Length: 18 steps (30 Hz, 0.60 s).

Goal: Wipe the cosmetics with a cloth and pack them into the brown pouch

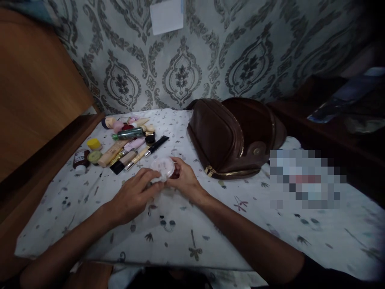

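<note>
A small round container with a pale, see-through lid (163,167) is held between my two hands above the patterned cloth. My left hand (134,194) is closed on its left and near side, fingers laid over the edge. From the right, my right hand (187,181) grips it, with the thumb and fingers around the rim. The writing on the lid is too blurred to read. Just beyond lies a pile of cosmetics: a green tube (130,133), a beige tube (112,153), a black-handled makeup brush (157,145) and a small black-lidded jar (149,139).
A brown leather bag (215,130) with gold zips stands at the back right. A dark bottle with a white cap (81,160) and a yellow-lidded pot (94,144) are at the left. Wooden furniture (39,68) borders the left side; patterned wallpaper (180,72) rises behind.
</note>
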### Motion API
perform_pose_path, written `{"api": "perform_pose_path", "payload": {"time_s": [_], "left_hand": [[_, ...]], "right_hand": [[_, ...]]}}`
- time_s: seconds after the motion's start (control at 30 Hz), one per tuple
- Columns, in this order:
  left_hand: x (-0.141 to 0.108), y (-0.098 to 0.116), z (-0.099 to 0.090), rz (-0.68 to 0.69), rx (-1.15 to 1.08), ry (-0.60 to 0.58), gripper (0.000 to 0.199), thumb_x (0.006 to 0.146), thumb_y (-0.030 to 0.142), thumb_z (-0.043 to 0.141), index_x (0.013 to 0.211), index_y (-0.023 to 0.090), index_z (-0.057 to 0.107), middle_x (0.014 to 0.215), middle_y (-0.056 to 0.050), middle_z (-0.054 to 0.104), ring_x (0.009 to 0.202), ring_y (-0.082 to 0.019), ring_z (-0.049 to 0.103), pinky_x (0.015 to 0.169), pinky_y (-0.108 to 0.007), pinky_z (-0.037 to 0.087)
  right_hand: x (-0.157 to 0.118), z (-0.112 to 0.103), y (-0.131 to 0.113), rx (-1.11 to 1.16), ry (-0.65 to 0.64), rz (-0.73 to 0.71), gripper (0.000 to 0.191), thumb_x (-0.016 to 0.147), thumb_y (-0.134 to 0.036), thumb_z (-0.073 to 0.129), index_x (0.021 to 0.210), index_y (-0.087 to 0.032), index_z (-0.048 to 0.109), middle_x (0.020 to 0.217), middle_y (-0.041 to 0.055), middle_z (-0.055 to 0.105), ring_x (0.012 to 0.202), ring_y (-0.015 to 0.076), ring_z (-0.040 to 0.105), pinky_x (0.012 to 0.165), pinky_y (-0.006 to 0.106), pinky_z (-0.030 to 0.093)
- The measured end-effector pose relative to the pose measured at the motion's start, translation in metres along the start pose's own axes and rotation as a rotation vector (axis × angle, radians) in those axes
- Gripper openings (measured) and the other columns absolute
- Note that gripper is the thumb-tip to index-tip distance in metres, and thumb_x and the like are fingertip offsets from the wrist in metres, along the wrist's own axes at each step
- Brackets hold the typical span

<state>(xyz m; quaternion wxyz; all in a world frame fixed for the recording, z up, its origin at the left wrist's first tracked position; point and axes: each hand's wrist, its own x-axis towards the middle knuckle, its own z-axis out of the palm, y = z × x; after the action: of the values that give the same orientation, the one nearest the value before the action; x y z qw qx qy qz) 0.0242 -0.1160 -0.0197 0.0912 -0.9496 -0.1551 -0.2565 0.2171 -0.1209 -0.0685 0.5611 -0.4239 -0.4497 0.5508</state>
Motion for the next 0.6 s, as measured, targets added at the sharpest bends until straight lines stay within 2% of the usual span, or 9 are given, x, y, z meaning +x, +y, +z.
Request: {"api": "perform_pose_path", "payload": {"time_s": [0.17, 0.3, 0.4, 0.6], "left_hand": [[-0.009, -0.007, -0.004, -0.092, -0.180, 0.061, 0.031, 0.093, 0.002, 0.041, 0.108, 0.018, 0.062, 0.114, -0.012, 0.058, 0.108, -0.021, 0.057, 0.086, -0.035, 0.053], [-0.013, -0.012, -0.008, -0.277, -0.289, 0.082, 0.033, 0.091, 0.001, 0.039, 0.103, 0.019, 0.064, 0.116, -0.011, 0.057, 0.109, -0.020, 0.058, 0.089, -0.034, 0.052], [-0.012, -0.015, -0.010, -0.410, -0.357, 0.127, 0.030, 0.090, 0.004, 0.040, 0.096, 0.020, 0.065, 0.115, -0.010, 0.057, 0.109, -0.020, 0.059, 0.093, -0.036, 0.051], [-0.006, -0.017, -0.010, -0.504, -0.464, 0.153, 0.020, 0.091, 0.012, 0.045, 0.095, 0.019, 0.063, 0.114, -0.009, 0.062, 0.110, -0.022, 0.060, 0.093, -0.038, 0.050]], "right_hand": [[-0.001, -0.003, -0.013, 0.201, -0.056, 0.087, 0.065, 0.049, -0.029, 0.090, 0.106, -0.019, 0.060, 0.100, 0.0048, 0.073, 0.094, 0.0202, 0.069, 0.088, 0.033, 0.053], [-0.004, -0.005, -0.020, 0.295, -0.174, 0.164, 0.058, 0.052, -0.028, 0.090, 0.103, -0.019, 0.064, 0.100, 0.0039, 0.072, 0.085, 0.0162, 0.067, 0.066, 0.023, 0.052], [-0.006, -0.005, -0.022, 0.363, -0.260, 0.225, 0.061, 0.054, -0.025, 0.090, 0.109, -0.020, 0.065, 0.102, 0.0032, 0.071, 0.076, 0.0124, 0.064, 0.055, 0.018, 0.048], [-0.012, -0.004, -0.022, 0.316, -0.288, 0.245, 0.060, 0.066, -0.033, 0.085, 0.121, -0.023, 0.064, 0.098, 0.0010, 0.069, 0.072, 0.0108, 0.061, 0.056, 0.018, 0.049]]}}
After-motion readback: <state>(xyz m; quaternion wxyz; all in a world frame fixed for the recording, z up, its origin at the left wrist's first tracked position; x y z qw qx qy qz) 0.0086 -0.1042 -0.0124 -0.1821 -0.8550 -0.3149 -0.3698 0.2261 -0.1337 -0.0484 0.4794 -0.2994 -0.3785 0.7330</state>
